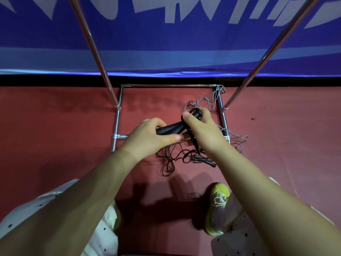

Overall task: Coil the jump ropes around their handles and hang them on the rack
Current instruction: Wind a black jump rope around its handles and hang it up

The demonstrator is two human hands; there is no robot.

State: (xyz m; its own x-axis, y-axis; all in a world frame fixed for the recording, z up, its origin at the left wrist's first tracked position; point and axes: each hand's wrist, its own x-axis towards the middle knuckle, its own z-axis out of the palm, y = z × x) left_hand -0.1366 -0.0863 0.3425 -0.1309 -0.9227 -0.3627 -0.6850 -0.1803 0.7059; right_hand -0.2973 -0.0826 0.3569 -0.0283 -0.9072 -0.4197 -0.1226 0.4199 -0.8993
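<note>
Early stage: left hand and right hand each grip a black jump-rope handle; black cord and grey cord lie loose on the floor; chrome rack bare.

1. I am in a sports hall or gym: red-brown court flooring under my feet.
2. Blue banner with large white lettering runs along the floor's edge.
3. Chrome rack stands here, jump ropes tangled at its base.
</note>
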